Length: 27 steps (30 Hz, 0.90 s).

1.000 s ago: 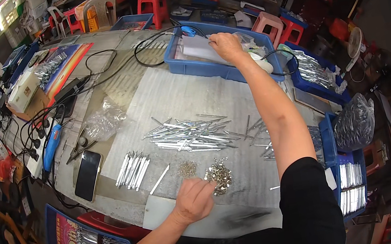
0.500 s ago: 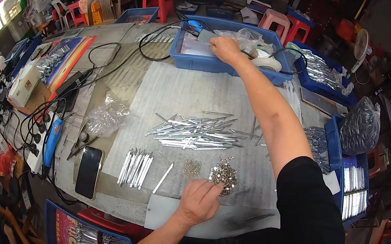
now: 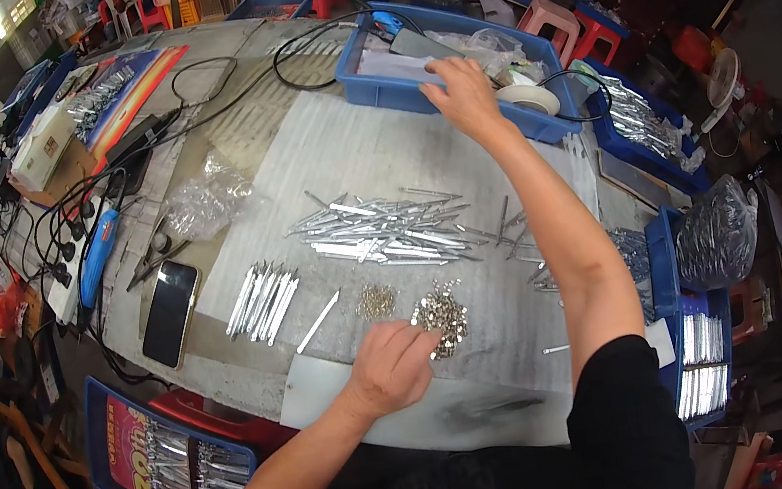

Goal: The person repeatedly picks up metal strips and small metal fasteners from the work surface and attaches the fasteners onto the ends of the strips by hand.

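My left hand [image 3: 394, 365] is closed, fingers curled, at the near edge of a heap of small shiny metal pieces [image 3: 444, 315]; whatever its fingertips hold is hidden. Beside that heap lies a smaller scatter of tiny brass-coloured parts [image 3: 377, 299]. My right hand [image 3: 465, 97] hangs over the near rim of a blue plastic bin [image 3: 404, 93], fingers apart and nothing visible in them. In the bin are a blue-handled tool [image 3: 388, 22], clear plastic bags and a white tape roll [image 3: 529, 100]. Slim pointed metal strips [image 3: 389, 230] form a loose pile mid-table.
A row of metal strips [image 3: 262, 304] and one single strip [image 3: 319, 322] lie left of the heaps. Further left are a phone [image 3: 171, 315], a crumpled clear bag [image 3: 210, 196], pliers [image 3: 155, 257] and cables. Blue trays of strips [image 3: 706, 359] flank the table.
My right hand has drawn back slightly from inside the bin to its near rim, and its fingers have spread. My left hand stays by the small metal pieces. The view has tilted a little.
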Tool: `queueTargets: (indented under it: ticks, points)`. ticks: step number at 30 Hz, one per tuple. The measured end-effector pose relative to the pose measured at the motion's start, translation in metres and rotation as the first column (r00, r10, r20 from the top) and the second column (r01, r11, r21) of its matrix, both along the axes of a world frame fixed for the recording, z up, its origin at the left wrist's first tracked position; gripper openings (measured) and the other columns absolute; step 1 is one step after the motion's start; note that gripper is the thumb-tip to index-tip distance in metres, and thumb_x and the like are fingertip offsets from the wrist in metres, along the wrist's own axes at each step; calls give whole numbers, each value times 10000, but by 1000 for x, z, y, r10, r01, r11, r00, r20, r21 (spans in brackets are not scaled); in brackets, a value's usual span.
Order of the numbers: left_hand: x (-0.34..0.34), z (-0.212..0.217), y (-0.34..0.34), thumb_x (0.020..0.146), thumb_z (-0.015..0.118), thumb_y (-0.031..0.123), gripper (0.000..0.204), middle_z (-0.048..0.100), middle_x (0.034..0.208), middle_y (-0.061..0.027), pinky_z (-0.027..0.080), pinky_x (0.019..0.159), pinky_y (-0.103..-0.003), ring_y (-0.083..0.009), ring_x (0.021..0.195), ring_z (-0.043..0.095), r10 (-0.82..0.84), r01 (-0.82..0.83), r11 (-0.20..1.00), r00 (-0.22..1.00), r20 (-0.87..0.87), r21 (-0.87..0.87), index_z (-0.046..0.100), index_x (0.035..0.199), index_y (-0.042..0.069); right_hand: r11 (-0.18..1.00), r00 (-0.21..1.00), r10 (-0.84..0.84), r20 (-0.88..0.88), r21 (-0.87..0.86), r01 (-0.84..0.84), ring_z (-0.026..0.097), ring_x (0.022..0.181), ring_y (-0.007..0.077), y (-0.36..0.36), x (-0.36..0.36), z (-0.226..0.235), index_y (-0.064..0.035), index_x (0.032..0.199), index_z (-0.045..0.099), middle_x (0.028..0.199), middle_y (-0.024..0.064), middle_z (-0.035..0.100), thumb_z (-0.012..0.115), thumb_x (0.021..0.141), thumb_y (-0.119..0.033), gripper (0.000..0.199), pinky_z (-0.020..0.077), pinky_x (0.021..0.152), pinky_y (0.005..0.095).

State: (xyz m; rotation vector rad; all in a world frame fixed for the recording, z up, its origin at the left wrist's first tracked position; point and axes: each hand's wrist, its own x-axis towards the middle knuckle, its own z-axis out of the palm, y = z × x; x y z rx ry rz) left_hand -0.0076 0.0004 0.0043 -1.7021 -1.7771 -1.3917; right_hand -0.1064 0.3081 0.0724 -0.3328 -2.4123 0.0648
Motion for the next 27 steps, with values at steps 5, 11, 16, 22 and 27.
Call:
queueTargets:
  ticks: [5,11,16,22,27]
  points:
    - [1,-1,2,567,529,-28,290,509,761,-94,414,617,-337,-252,704,503,1,-1,1000,1000,31,8,543,854,12,972,963,211,168,-139,-189,498,895,300,-42,84,8,-14,882,581,880,133,573,571,728,-191,235,389,775,350]
    - [-1,-6,0,599,544,-33,217,511,740,-99,419,594,-336,-256,693,505,94,-91,995,993,74,-41,533,809,23,920,933,233,275,-374,-120,538,801,297,-93,174,2,-5,873,578,838,143,583,554,741,-146,195,420,717,355]
    - [-17,-7,-9,637,554,-37,192,512,751,-112,423,606,-357,-286,699,502,222,-218,975,970,102,-54,526,820,15,868,955,227,191,-484,-110,566,716,297,-139,236,-17,4,829,585,787,150,589,555,744,-126,158,445,642,337]
    - [-51,-8,-34,671,574,24,156,514,787,-143,423,634,-398,-314,743,512,505,-462,831,860,74,-310,516,817,17,729,979,151,140,-685,-15,577,664,287,-187,277,-42,9,803,588,743,153,588,562,743,-100,127,446,586,324]
    - [-51,-9,-35,701,570,97,127,529,809,-140,443,649,-408,-319,781,529,592,-499,647,805,-33,-576,512,785,20,720,989,113,92,-694,-18,568,631,286,-200,286,-62,3,784,583,711,146,584,565,736,-90,106,440,565,328]
